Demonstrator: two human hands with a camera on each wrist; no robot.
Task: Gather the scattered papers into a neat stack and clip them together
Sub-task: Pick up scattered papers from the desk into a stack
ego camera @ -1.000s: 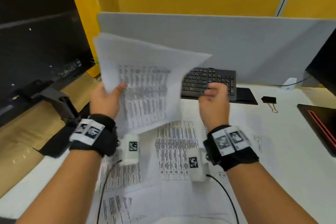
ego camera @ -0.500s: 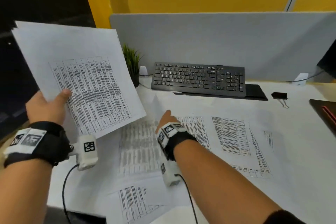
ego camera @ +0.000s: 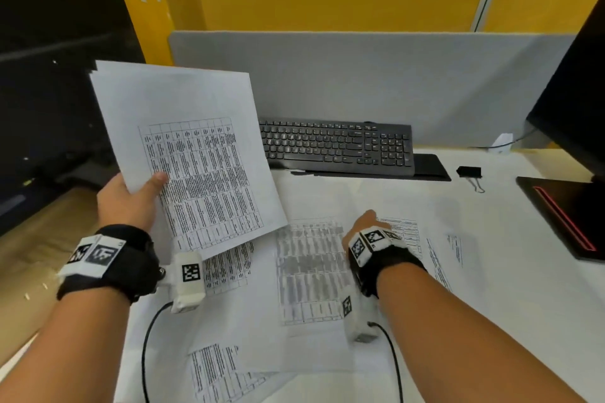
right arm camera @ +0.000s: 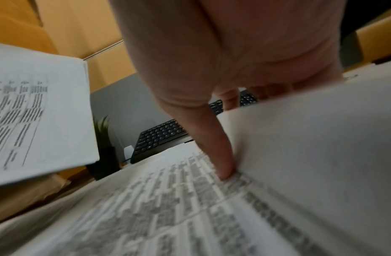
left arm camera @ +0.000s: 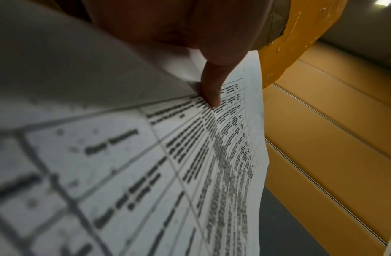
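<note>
Since half a second ago the held sheets (ego camera: 186, 141) have swung rightward, now hiding the small plant and the keyboard's left end, while the right hand (ego camera: 368, 226) has slid further right across the bench (ego camera: 510, 271).

Head view: the left hand (ego camera: 127, 203) grips those sheets at their lower left edge, thumb on the printed table, lifted and tilted above the bench. Right hand lies low on the loose papers (ego camera: 311, 271) spread over the bench; its fingers are hidden. A black binder clip (ego camera: 468, 171) sits on the bench to the right of the keyboard (ego camera: 337, 147), well apart from both hands.

Left wrist view: the thumb (left arm camera: 212, 90) presses on the top printed page (left arm camera: 190, 164), with a blank sheet curling beside it.

Right wrist view: the right thumb (right arm camera: 220, 155) presses on a printed sheet, and a paper edge (right arm camera: 310, 138) rises between thumb and fingers, so the hand pinches a loose sheet. The held sheets (right arm camera: 36, 112) hang at left, with the plant (right arm camera: 103, 138) behind.
</note>
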